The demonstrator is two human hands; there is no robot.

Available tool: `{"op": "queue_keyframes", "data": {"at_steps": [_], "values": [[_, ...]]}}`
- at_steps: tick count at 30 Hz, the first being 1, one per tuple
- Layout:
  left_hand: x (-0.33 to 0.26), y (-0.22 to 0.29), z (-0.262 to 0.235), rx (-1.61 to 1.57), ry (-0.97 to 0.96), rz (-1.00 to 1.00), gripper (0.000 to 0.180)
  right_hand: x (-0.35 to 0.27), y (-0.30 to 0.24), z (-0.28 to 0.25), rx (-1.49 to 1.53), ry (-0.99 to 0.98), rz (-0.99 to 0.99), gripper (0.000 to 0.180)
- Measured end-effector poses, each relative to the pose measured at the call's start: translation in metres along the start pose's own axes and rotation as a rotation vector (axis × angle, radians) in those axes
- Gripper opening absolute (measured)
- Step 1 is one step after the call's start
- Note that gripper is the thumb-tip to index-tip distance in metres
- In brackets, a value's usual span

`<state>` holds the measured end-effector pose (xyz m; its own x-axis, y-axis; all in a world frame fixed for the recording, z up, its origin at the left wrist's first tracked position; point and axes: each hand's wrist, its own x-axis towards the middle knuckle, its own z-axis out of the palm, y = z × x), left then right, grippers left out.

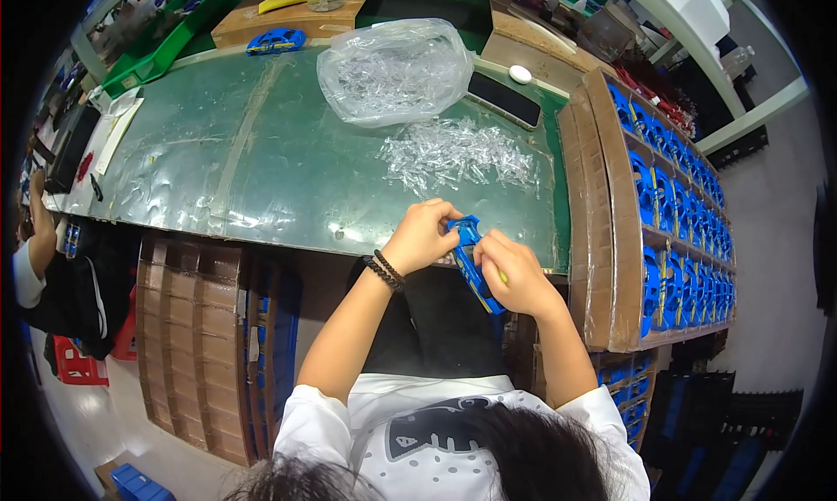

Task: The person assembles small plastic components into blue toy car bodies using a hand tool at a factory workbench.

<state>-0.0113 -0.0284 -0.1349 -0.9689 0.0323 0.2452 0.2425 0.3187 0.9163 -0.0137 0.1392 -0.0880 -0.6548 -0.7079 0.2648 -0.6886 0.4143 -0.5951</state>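
Blue toy car (472, 265) at desk (261, 170) near edge, left hand (421, 236) fingers clamped on its front; right hand (514, 274) gripping its middle (clear parts pile (458, 156) beyond car)

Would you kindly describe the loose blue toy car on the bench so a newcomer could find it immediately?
Start at the green work table and follow its far edge left of the clear plastic bag. The blue toy car sits there alone, unlike the one held in both hands.

Both forearms reach forward – left hand (421, 235) curled, fingers pinched; right hand (516, 274) closed, just beside it
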Motion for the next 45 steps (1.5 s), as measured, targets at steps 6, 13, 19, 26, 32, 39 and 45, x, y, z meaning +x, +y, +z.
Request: {"op": "queue_keyframes", "data": {"at_steps": [6, 13, 19, 26, 32, 39, 45], "values": [[-0.001, -0.003, 0.001, 0.077, 0.019, -0.006, 0.016, 0.001, 0.004, 0.000, 0.084, -0.051, 0.036, 0.004], [0.002, 0.002, -0.001, 0.089, 0.012, 0.014, 0.014, 0.004, 0.003, -0.002, 0.034, -0.040, 0.047, 0.004], [0.002, -0.008, -0.001, 0.069, -0.035, 0.070, 0.015, -0.005, -0.012, 0.011, 0.050, 0.080, 0.280, 0.017], [-0.082, 0.042, 0.013, -0.340, -0.242, -0.221, 0.025, -0.109, -0.080, -0.022, 0.151, 0.488, -0.068, 0.039], [-0.115, 0.076, 0.128, -0.196, -0.369, 0.537, 0.039, -0.195, -0.057, -0.051, 0.417, 0.123, 0.720, 0.037], [-0.121, 0.060, 0.228, -0.360, -0.528, 1.045, 0.024, -0.287, -0.048, -0.059, 0.279, 0.237, 0.784, 0.035], [-0.117, 0.029, 0.264, 0.033, -0.889, 0.950, 0.031, -0.318, -0.005, -0.020, -0.008, 0.284, 1.050, 0.034]]}}
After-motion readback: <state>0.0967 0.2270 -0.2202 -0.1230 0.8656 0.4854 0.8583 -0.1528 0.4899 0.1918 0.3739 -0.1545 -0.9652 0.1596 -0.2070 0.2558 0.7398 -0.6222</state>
